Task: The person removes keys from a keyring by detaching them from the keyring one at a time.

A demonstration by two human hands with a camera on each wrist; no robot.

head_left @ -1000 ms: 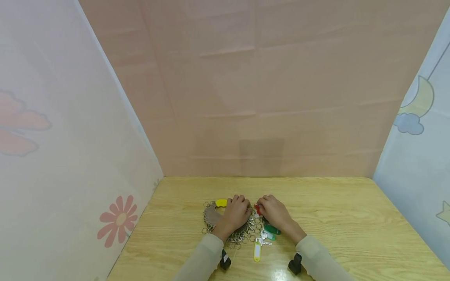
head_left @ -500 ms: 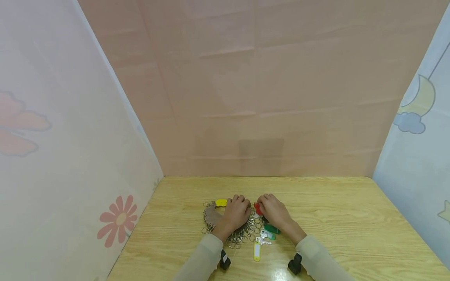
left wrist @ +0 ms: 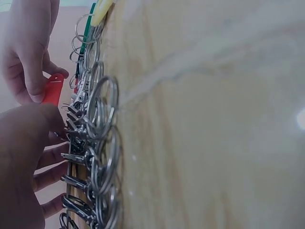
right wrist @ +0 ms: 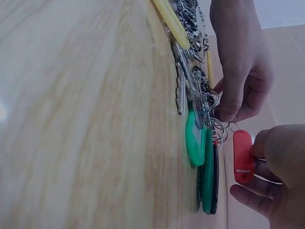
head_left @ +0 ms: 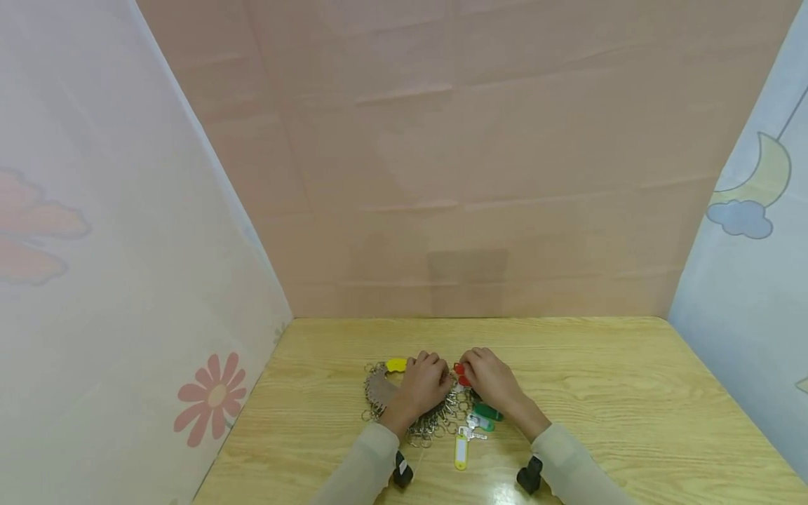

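Observation:
A flat, curved metal key holder (head_left: 381, 388) lies on the table, fringed with several small clasps and split rings (left wrist: 107, 105). My left hand (head_left: 424, 382) lies over its right side, thumb and finger pinching a small metal clasp at its edge. Just to the right, my right hand (head_left: 494, 381) holds a red key tag (right wrist: 243, 155) between thumb and fingers. The tag's wire ring reaches toward the left fingertips in the right wrist view; whether it is hooked on the clasp is too small to tell. A second red tag (head_left: 459, 367) shows beside the right fingers.
Below the hands lie a yellow key tag (head_left: 461, 452), silver keys (head_left: 475, 435) and green tags (head_left: 489, 412). A yellow piece (head_left: 396, 365) sits at the holder's far side. The wooden table (head_left: 600, 393) meets a pink back wall and patterned side walls.
The right fingers have shifted very slightly, and more red shows beside them. My left hand and the holder stay in place; the head view has turned a little.

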